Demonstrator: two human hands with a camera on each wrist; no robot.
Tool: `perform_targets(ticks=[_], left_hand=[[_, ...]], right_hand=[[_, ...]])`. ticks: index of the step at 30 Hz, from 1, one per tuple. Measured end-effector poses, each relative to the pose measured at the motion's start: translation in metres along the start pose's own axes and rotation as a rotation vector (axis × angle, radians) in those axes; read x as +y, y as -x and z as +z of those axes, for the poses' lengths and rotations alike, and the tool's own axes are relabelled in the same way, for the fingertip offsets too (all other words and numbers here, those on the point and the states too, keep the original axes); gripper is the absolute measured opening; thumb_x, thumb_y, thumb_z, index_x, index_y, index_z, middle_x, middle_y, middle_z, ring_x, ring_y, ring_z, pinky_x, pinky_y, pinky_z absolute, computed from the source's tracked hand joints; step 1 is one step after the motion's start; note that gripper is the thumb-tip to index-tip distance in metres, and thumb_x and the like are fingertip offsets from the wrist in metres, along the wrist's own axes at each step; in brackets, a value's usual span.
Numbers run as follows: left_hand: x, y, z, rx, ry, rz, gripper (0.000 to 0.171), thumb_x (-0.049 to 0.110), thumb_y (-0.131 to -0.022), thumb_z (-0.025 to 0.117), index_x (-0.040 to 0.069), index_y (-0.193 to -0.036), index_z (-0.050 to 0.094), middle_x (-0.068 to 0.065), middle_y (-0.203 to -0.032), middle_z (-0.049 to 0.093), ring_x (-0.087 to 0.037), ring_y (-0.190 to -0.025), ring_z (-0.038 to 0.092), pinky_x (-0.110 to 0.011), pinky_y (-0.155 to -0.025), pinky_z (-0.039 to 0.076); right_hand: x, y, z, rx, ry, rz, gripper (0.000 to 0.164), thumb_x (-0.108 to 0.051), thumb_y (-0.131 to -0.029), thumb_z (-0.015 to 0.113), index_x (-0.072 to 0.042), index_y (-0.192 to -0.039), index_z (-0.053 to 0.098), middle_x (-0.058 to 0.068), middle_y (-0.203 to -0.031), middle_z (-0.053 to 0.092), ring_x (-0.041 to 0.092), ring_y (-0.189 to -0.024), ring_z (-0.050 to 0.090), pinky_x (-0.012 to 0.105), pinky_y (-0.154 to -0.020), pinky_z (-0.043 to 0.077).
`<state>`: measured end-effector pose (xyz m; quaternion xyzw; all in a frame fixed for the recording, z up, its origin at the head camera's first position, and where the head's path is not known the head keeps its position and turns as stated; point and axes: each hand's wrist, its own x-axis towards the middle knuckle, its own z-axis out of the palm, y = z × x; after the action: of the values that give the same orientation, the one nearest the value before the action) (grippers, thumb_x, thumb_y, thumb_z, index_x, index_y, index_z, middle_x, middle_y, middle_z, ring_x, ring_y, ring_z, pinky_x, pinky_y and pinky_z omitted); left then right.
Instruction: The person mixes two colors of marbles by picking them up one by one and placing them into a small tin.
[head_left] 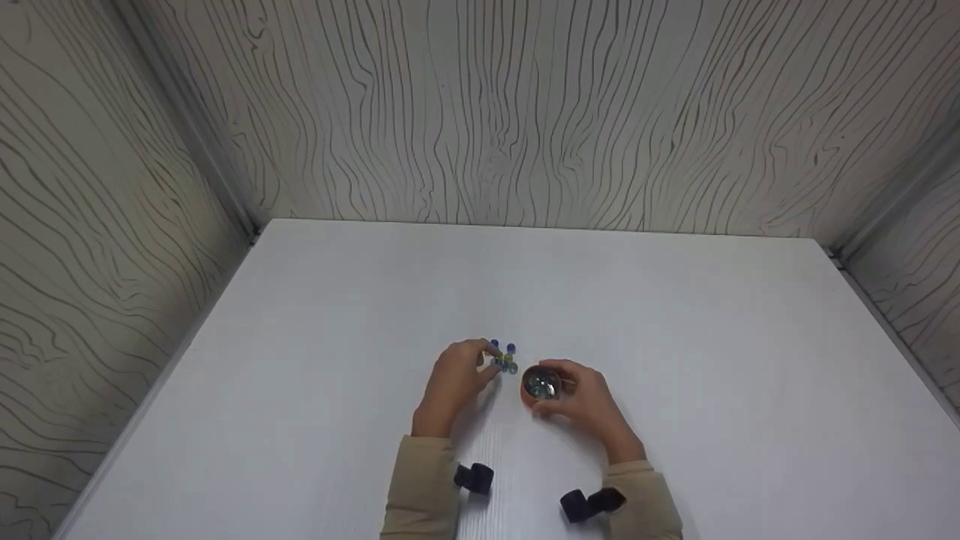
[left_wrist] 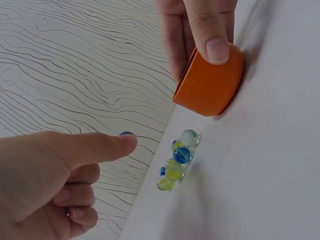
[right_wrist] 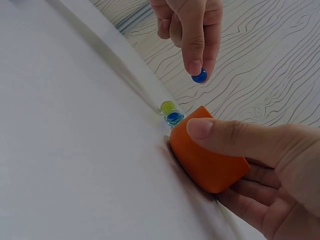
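Between thumb and forefinger my left hand (head_left: 454, 376) pinches a blue marble (right_wrist: 199, 76), lifted above the white table. My right hand (head_left: 587, 392) holds a small orange cup (left_wrist: 212, 82) by its sides, thumb on the near wall and fingers behind. The cup stands upright on the table, and its dark, shiny inside shows glassy marbles (head_left: 541, 384) in the head view. Just left of the cup lies a loose cluster of clear glass marbles with blue and yellow swirls, among them a yellow marble (left_wrist: 174, 170) and a blue-swirled marble (left_wrist: 182, 155).
The white table (head_left: 337, 300) spreads out around both hands. Wood-grain panels (head_left: 495, 112) rise along its back and sides. A black wrist mount (head_left: 474, 478) sticks out from the left sleeve, and another black mount (head_left: 592, 505) from the right sleeve.
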<state>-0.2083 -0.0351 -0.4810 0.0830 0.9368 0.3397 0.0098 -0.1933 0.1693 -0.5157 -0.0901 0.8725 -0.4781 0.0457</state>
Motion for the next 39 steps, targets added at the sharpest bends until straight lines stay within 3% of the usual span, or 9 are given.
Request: perform_targets(ticks=[14,27,39], left_hand=[[0.009,0.001,0.005,-0.007,0.008,0.139,0.017,0.012,-0.085,0.072,0.007,-0.101,0.072,-0.009,-0.104,0.074,-0.023,-0.093,0.071,-0.034,-0.083,0.057],[0.015,0.003,0.008,-0.012,-0.029,0.177,0.015,0.012,-0.085,0.071,0.009,-0.099,0.072,-0.006,-0.101,0.074,-0.021,-0.096,0.071,-0.033,-0.086,0.056],[0.022,0.004,0.010,-0.039,-0.054,0.170,0.017,0.013,-0.085,0.071,0.009,-0.102,0.072,-0.007,-0.101,0.075,-0.020,-0.094,0.069,-0.033,-0.083,0.055]], right_hand=[[0.001,-0.001,0.001,0.021,0.009,-0.039,0.066,-0.014,-0.064,0.088,0.003,-0.122,0.061,0.022,-0.121,0.066,0.039,-0.118,0.061,0.045,-0.100,0.049],[0.004,-0.002,0.002,0.010,-0.019,-0.038,0.065,-0.013,-0.065,0.087,0.002,-0.122,0.061,0.021,-0.121,0.066,0.038,-0.118,0.061,0.046,-0.101,0.048],[0.003,-0.002,0.002,0.022,-0.016,-0.031,0.062,-0.010,-0.066,0.086,0.001,-0.121,0.062,0.021,-0.121,0.067,0.038,-0.119,0.060,0.047,-0.102,0.048]])
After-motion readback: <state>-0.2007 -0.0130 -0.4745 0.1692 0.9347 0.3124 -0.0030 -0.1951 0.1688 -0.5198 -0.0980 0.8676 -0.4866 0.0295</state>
